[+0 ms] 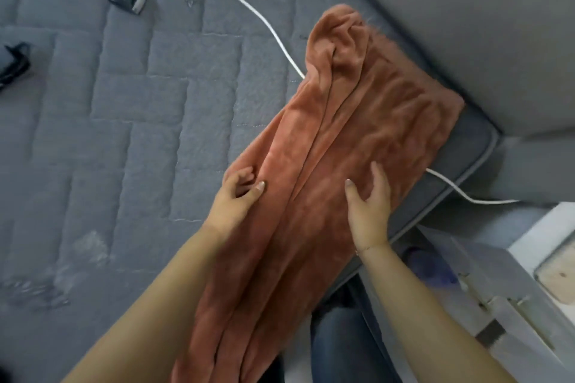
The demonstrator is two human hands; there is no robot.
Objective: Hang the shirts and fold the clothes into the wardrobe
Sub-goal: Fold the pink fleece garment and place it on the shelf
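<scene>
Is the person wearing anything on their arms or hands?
No sleeves show: both arms are bare up to the picture's edge. The right hand has a thin gold-coloured bracelet at its wrist. The left hand wears nothing. No rings show.

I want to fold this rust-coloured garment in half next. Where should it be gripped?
Probably the bunched far end of the rust-coloured garment, taken from above and drawn back toward the hands. It lies lengthwise on the mattress, and that end is raised in loose folds the fingers can pinch.
</scene>
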